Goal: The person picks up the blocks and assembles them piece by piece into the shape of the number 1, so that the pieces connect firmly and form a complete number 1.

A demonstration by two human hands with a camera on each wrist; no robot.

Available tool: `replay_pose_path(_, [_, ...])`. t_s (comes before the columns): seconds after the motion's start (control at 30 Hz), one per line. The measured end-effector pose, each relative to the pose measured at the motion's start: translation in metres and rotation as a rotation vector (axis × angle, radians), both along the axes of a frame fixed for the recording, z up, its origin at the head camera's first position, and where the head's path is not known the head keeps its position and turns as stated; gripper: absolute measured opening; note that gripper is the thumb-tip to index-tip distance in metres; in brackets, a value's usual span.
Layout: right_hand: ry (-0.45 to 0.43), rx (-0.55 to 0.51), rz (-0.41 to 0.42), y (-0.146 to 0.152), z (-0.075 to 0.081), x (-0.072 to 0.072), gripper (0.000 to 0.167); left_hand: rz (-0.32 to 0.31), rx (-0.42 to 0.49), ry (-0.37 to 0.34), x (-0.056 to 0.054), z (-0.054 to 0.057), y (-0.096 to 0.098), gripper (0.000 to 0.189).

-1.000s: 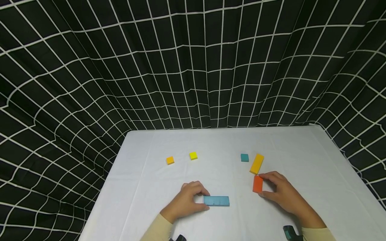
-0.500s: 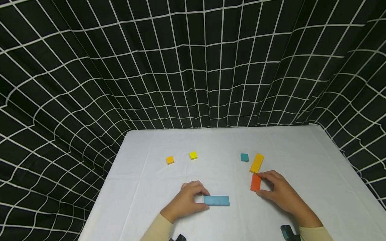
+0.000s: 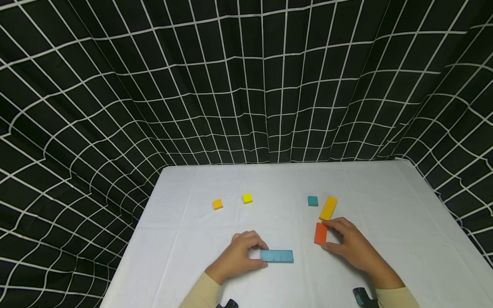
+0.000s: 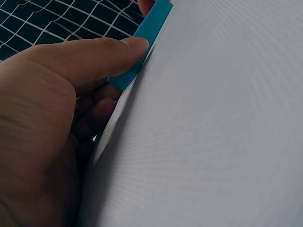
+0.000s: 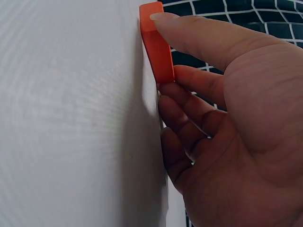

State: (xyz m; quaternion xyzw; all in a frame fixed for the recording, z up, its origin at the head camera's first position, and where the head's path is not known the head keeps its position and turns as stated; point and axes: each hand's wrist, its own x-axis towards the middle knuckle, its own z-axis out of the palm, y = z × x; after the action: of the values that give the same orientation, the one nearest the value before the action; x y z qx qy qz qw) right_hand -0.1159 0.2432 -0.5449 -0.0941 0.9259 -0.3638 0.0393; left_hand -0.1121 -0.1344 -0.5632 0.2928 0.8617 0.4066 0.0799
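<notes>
Lower right: right hand is pinching red block, shifting it left | lower centre: left hand is gripping blue block (staying put) | gap is narrowing, apparently bringing both together

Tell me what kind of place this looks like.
Probably a staged recording booth: black gridded cloth hangs behind and beside a white-covered table, and dark wrist-worn devices show at the bottom edge.

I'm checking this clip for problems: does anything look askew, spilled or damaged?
No spill or damage shows. The long amber block lies slanted, unlike the blue block pinched by the left hand, which lies nearly parallel to the far edge of the table. It may simply be loosely placed.
</notes>
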Motion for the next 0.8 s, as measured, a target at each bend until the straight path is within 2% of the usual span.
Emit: replay_pose_path(0.8, [0.029,-0.002,0.038,-0.016,0.001,-0.003,0.063,-0.002,-0.003,0.005,0.0,0.001,0.0,0.031])
